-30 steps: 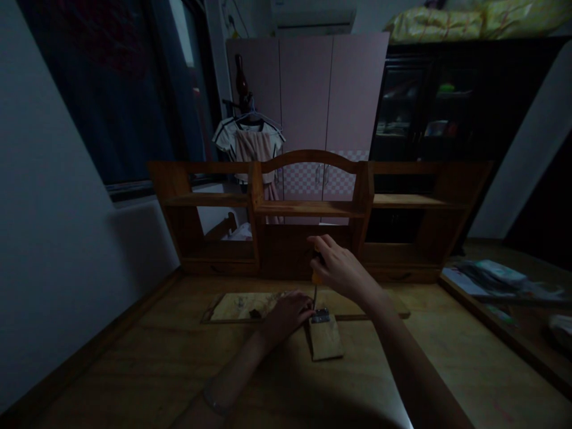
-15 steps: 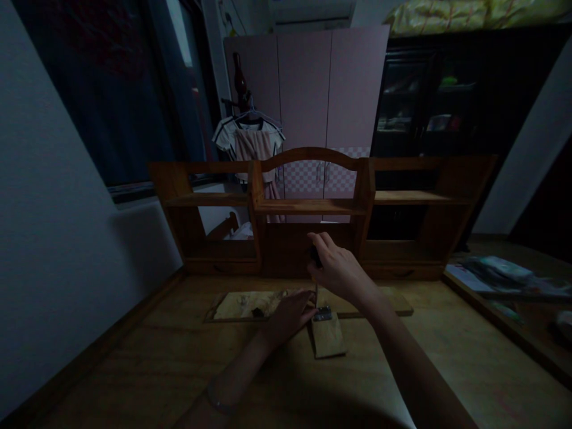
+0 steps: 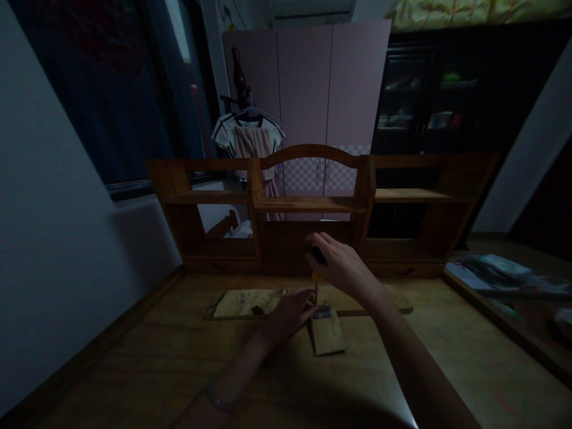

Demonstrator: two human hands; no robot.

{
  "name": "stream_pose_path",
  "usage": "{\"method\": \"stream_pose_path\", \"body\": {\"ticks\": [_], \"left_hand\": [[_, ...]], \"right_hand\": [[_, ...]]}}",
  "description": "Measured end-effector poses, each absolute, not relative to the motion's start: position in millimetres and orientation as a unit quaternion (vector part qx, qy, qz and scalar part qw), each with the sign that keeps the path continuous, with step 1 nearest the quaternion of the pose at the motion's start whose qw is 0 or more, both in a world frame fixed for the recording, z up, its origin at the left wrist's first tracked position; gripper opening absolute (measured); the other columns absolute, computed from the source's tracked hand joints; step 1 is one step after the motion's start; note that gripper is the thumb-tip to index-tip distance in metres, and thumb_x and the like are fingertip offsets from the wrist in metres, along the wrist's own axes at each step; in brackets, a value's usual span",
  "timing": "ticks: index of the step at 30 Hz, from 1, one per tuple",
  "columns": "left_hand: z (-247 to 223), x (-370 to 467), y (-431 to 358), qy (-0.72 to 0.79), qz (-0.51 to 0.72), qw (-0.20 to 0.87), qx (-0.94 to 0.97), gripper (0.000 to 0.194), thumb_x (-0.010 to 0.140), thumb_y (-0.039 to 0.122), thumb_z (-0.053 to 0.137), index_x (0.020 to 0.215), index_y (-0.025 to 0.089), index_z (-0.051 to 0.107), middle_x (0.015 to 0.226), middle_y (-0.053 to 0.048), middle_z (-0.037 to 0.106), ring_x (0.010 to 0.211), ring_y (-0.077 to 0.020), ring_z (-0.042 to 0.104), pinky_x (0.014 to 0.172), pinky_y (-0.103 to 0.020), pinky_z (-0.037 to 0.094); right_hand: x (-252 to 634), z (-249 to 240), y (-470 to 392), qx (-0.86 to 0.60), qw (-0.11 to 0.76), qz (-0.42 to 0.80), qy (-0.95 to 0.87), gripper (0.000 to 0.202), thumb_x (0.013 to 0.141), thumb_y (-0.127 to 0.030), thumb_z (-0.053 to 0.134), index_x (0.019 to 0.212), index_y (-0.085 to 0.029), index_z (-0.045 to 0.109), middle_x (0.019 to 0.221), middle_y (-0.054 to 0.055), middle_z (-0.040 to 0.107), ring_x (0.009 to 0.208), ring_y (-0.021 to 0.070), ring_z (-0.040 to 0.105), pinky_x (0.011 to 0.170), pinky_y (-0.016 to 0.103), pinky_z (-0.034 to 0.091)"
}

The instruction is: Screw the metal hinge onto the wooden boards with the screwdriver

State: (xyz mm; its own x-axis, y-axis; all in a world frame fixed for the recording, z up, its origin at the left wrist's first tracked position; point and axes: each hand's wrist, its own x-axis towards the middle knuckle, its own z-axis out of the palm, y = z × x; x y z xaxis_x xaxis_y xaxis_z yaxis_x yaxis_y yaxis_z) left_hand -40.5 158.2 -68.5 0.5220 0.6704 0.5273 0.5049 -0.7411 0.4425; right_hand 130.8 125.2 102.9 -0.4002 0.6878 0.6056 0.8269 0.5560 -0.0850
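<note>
My right hand (image 3: 342, 265) grips the screwdriver (image 3: 316, 280) upright over the metal hinge (image 3: 322, 311) on the small wood block (image 3: 328, 333). My left hand (image 3: 290, 313) pinches beside the tip. I should press straight down, turning slowly.

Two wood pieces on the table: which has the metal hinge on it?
The small block nearer the camera; the hinge sits on its far end. The long board behind has none.

place: bedroom at home | far past the right hand (image 3: 342, 267): pink wardrobe (image 3: 306, 101), clothes on hanger (image 3: 248, 140) | just behind hand: wooden desk shelf (image 3: 308, 205) | above right: folded blanket (image 3: 473, 11)
</note>
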Motion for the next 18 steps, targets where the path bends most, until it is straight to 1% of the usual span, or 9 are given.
{"method": "stream_pose_path", "body": {"ticks": [2,5,8,11,13,15,18], "left_hand": [[-70.5,-40.3,159.6,0.34,0.35,0.109,0.866,0.025,0.09,0.027,0.064,0.113,0.02,0.057,0.105,-0.003,0.065,0.094,-0.0167,0.062,0.084,-0.028,0.046],[-73.0,-39.5,161.5,0.342,0.351,0.112,0.865,0.025,0.09,0.028,0.065,0.114,0.021,0.059,0.105,-0.003,0.065,0.093,-0.0168,0.062,0.084,-0.028,0.046],[-72.6,-39.0,161.2,0.341,0.354,0.126,0.862,0.029,0.09,0.027,0.065,0.117,0.023,0.058,0.107,-0.002,0.065,0.094,-0.0164,0.062,0.085,-0.027,0.046],[-69.8,-38.4,158.8,0.341,0.359,0.142,0.857,0.029,0.089,0.026,0.065,0.117,0.023,0.058,0.106,-0.001,0.065,0.093,-0.0153,0.063,0.084,-0.026,0.046],[-67.6,-37.4,157.2,0.345,0.367,0.148,0.851,0.027,0.088,0.026,0.066,0.114,0.023,0.059,0.103,0.0,0.066,0.092,-0.015,0.063,0.082,-0.025,0.045],[-66.2,-35.7,156.2,0.354,0.371,0.167,0.842,0.02,0.089,0.027,0.065,0.107,0.023,0.06,0.099,0.002,0.067,0.089,-0.0143,0.064,0.08,-0.024,0.045],[-66.2,-32.5,156.8,0.372,0.371,0.215,0.823,0.011,0.091,0.027,0.062,0.101,0.023,0.062,0.094,0.003,0.069,0.087,-0.0134,0.065,0.079,-0.023,0.045]], "right_hand": [[130.9,105.3,122.5,-0.455,0.301,-0.104,-0.831,0.037,0.094,-0.022,0.062,0.128,-0.023,0.048,0.117,0.0,0.056,0.095,0.0208,0.062,0.075,0.029,0.041],[131.8,108.5,118.7,-0.464,0.293,-0.102,-0.83,0.044,0.09,-0.023,0.063,0.132,-0.023,0.047,0.117,0.001,0.056,0.095,0.0225,0.062,0.075,0.031,0.041],[133.2,110.9,116.1,-0.47,0.287,-0.098,-0.829,0.045,0.09,-0.025,0.062,0.132,-0.023,0.047,0.116,0.002,0.056,0.095,0.0232,0.062,0.074,0.031,0.041],[132.2,110.1,116.6,-0.471,0.29,-0.097,-0.828,0.041,0.093,-0.025,0.059,0.132,-0.024,0.047,0.115,0.002,0.057,0.094,0.0228,0.062,0.074,0.031,0.042],[129.2,106.8,119.2,-0.472,0.294,-0.104,-0.825,0.037,0.097,-0.028,0.057,0.132,-0.024,0.046,0.114,0.003,0.057,0.093,0.0227,0.063,0.073,0.031,0.042],[125.9,103.1,122.1,-0.474,0.293,-0.109,-0.823,0.034,0.1,-0.034,0.055,0.132,-0.024,0.047,0.113,0.003,0.058,0.091,0.0229,0.063,0.072,0.031,0.044],[127.9,106.7,118.8,-0.473,0.294,-0.108,-0.823,0.037,0.102,-0.044,0.054,0.132,-0.025,0.047,0.114,0.004,0.058,0.09,0.0233,0.063,0.072,0.033,0.047]]}}
